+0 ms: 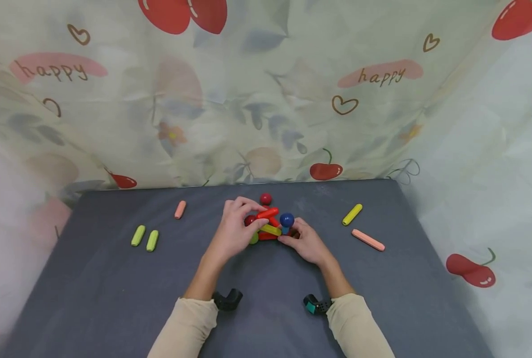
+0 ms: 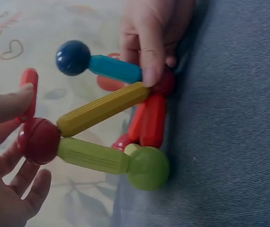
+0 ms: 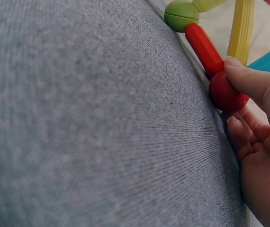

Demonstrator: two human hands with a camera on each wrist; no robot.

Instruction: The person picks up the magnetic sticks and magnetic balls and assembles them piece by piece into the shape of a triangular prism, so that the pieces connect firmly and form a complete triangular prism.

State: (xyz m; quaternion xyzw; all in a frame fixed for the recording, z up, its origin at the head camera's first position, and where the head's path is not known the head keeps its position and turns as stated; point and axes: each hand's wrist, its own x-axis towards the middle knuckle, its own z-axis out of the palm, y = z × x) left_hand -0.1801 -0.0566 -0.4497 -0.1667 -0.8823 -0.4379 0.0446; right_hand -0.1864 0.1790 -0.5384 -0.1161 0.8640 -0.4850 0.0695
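A small frame of coloured rods and balls stands on the dark cloth between the hands. My left hand (image 1: 233,228) pinches a red rod (image 2: 29,97) by the upper red ball (image 2: 40,141). From that ball, a yellow rod (image 2: 104,109) and a light-green rod (image 2: 94,155) slope down. The green ball (image 2: 148,168) is at the light-green rod's lower end. My right hand (image 1: 308,243) grips the lower red ball (image 3: 226,92), thumb on top and fingers around its side. A blue rod (image 2: 115,68) rises from there to a dark-blue ball (image 2: 73,57).
Two light-green rods (image 1: 138,235) and a short pink rod (image 1: 180,210) lie to the left. A yellow rod (image 1: 352,214) and a longer pink rod (image 1: 368,239) lie to the right. Behind the cloth-covered table (image 1: 275,318) hangs a printed curtain (image 1: 230,99).
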